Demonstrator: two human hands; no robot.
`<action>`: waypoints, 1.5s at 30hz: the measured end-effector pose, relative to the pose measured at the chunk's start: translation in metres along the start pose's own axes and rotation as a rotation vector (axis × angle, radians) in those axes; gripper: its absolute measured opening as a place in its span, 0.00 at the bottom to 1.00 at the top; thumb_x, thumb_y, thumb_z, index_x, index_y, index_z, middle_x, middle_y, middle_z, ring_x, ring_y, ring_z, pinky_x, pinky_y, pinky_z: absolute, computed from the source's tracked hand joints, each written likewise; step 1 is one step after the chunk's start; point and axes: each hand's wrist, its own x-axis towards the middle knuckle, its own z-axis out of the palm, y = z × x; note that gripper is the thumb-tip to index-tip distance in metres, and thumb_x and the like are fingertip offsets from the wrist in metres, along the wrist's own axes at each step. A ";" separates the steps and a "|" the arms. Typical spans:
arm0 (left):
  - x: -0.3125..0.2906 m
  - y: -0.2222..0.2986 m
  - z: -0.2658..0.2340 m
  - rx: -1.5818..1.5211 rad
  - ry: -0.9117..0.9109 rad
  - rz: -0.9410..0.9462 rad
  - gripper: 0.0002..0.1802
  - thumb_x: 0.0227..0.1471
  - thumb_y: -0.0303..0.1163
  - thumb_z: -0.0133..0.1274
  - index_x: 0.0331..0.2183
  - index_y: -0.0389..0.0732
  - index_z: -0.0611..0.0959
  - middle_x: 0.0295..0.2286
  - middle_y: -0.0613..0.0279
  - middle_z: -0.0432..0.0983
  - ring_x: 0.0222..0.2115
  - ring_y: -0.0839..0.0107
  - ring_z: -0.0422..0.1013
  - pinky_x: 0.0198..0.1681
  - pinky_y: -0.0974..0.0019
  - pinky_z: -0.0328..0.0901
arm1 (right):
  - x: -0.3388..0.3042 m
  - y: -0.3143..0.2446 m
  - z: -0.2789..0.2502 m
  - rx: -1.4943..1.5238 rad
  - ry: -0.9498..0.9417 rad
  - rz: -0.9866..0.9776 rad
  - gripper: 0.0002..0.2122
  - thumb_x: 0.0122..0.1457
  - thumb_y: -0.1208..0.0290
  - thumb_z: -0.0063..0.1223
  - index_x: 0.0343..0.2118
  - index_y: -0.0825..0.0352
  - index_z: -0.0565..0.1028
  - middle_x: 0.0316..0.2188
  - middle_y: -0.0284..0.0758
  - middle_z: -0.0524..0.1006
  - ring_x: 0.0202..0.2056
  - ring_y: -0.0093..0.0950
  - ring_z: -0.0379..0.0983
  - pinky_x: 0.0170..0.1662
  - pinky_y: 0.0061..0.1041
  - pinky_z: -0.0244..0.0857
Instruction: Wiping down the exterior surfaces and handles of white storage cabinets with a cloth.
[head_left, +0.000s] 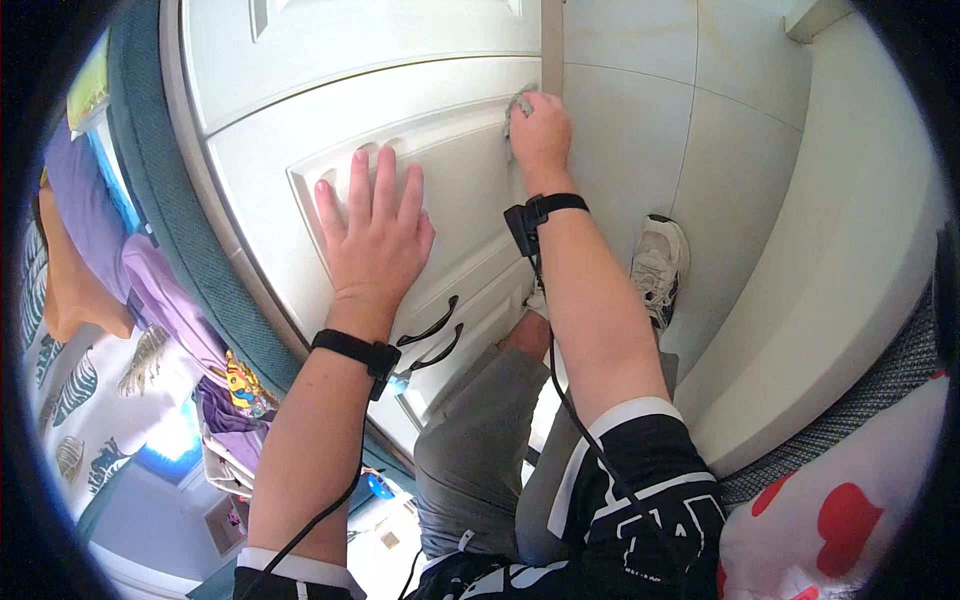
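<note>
A white cabinet door [460,165] with a raised panel takes up the middle of the view. My left hand [375,245] rests on this panel, fingers spread and holding nothing. Near the door's far right edge, my right hand [543,140] is closed around a bunched grey cloth [523,101] and presses it against the surface. Part of the cloth is hidden under the fingers. Two dark curved handles [436,326] sit below my left hand, toward my knees. Each wrist wears a black strap with a small device and a cable.
On the left runs a teal padded edge [145,130] with purple clothes [165,290] and leaf-print bedding [90,385] beyond it. A white curved furniture side [820,260] borders the tiled floor [625,120] on the right. My shoe [660,262] stands there. Heart-patterned fabric [850,520] lies at lower right.
</note>
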 end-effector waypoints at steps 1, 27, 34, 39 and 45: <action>0.002 0.001 0.001 0.002 0.018 -0.003 0.32 0.54 0.50 0.57 0.59 0.53 0.76 0.65 0.59 0.62 0.69 0.54 0.50 0.67 0.29 0.45 | 0.000 0.001 0.001 -0.066 0.004 -0.055 0.12 0.57 0.69 0.60 0.42 0.65 0.83 0.46 0.44 0.79 0.49 0.44 0.75 0.53 0.42 0.69; 0.000 -0.001 -0.002 -0.009 0.052 -0.006 0.27 0.54 0.53 0.57 0.51 0.51 0.81 0.63 0.62 0.65 0.68 0.56 0.52 0.66 0.29 0.44 | -0.044 -0.065 -0.012 0.057 -0.098 -0.115 0.12 0.63 0.63 0.51 0.38 0.70 0.75 0.37 0.50 0.79 0.41 0.52 0.76 0.44 0.50 0.70; 0.002 0.008 0.000 -0.035 0.043 -0.016 0.26 0.53 0.53 0.58 0.50 0.51 0.81 0.63 0.62 0.65 0.68 0.56 0.53 0.67 0.29 0.45 | -0.053 0.021 -0.008 -0.102 -0.200 0.387 0.12 0.67 0.65 0.45 0.44 0.69 0.74 0.40 0.52 0.79 0.43 0.54 0.76 0.46 0.51 0.70; -0.002 -0.001 -0.002 -0.011 0.049 -0.013 0.26 0.53 0.52 0.58 0.50 0.51 0.81 0.62 0.62 0.66 0.68 0.57 0.53 0.66 0.29 0.45 | -0.062 -0.055 0.005 0.171 0.146 -0.012 0.14 0.67 0.60 0.47 0.43 0.67 0.75 0.40 0.50 0.80 0.41 0.53 0.77 0.44 0.49 0.70; 0.005 0.004 -0.001 -0.063 0.056 -0.018 0.25 0.54 0.51 0.58 0.50 0.51 0.81 0.62 0.61 0.65 0.68 0.56 0.53 0.66 0.28 0.44 | -0.039 -0.043 0.004 -0.014 -0.001 0.006 0.13 0.69 0.60 0.45 0.35 0.66 0.72 0.36 0.45 0.80 0.39 0.51 0.77 0.41 0.50 0.71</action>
